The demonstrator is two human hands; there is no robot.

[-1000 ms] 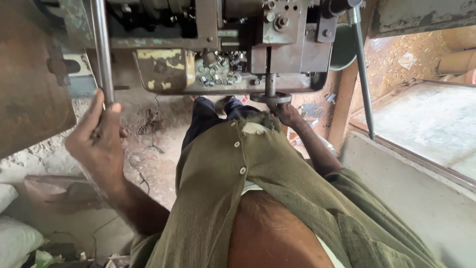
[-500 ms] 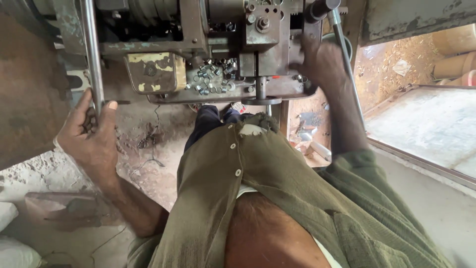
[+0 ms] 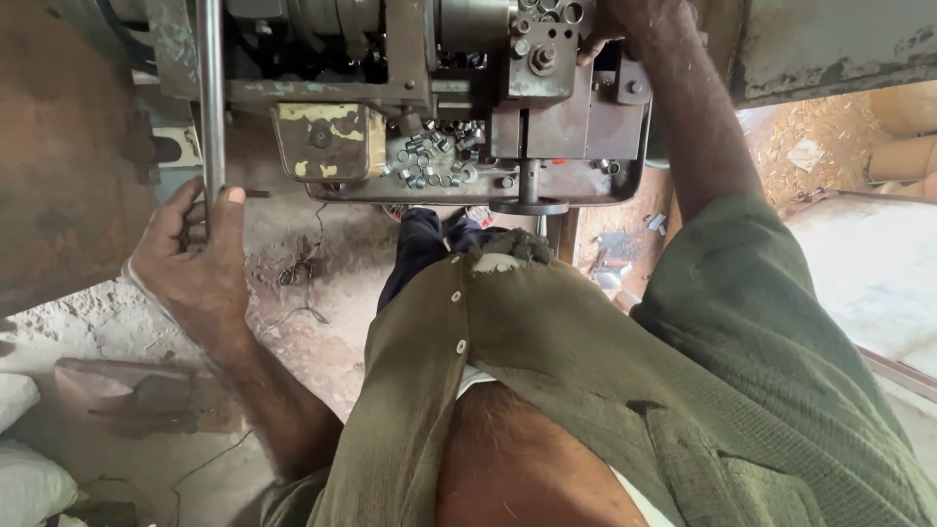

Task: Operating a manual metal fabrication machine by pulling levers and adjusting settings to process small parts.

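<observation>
1. Lever rod (image 3: 209,98): plain steel bar, long axis near vertical, running from the top edge of the view down along the left side of the machine (image 3: 586,107). Lower end sits in the left hand (image 3: 190,263).
2. Left hand: fingers curled round the rod's bottom end, thumb up against it, closed grip. Forearm comes up from lower left, so the rod stands straight above this hand.
3. Right hand (image 3: 639,18): raised to the top of the machine head, mostly cut off by the frame edge. It touches the housing near the bolt cluster; cannot tell whether it grips anything or how far open it is.
4. Key relation: rod is on the left, well apart from the right hand, with the whole machine head between them. Left hand is the one on it.
5. Machine tray (image 3: 439,161): small loose metal sleeves piled just beside a yellow-painted block (image 3: 327,137). Vertical spindle (image 3: 529,190) drops from the head to a round foot below the tray.
6. Below: olive shirt (image 3: 547,371) fills the lower view, dirt floor (image 3: 293,293) to the left with a thin wire lying on it, white sacks (image 3: 24,459) at lower left.
</observation>
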